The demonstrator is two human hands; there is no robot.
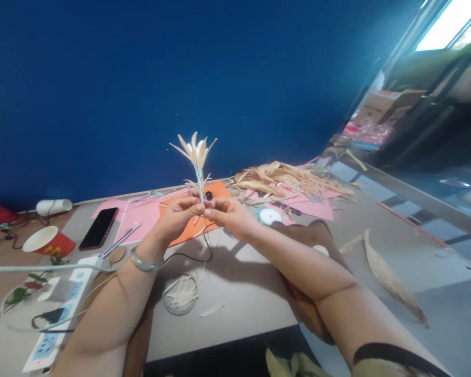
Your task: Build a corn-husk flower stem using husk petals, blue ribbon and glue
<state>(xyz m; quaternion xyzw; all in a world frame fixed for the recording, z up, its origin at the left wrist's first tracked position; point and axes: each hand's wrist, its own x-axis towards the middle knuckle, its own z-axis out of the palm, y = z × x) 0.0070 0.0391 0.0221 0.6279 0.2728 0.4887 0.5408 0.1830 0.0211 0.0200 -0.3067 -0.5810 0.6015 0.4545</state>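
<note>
A handmade flower [197,152] with pale, dry husk-like petals stands upright between my hands, above the table. Its stem [200,186] is wrapped in light blue tape, and smaller pale leaf pieces stick out lower down. My left hand [182,212] pinches the bottom of the stem from the left. From the right, the thumb and fingers of my right hand [227,213] close on the same spot, so the fingertips of both hands meet. The very end of the stem is hidden by the fingers. Orange paper [188,230] lies behind and beneath the hands.
A heap of dry husks [282,178] lies on pink paper at the back right. To the left are a phone [99,229], a red paper cup [49,242] and a power strip [68,309] with cords. A round dish [180,294] of pale strips sits in front, near a tape roll [269,216].
</note>
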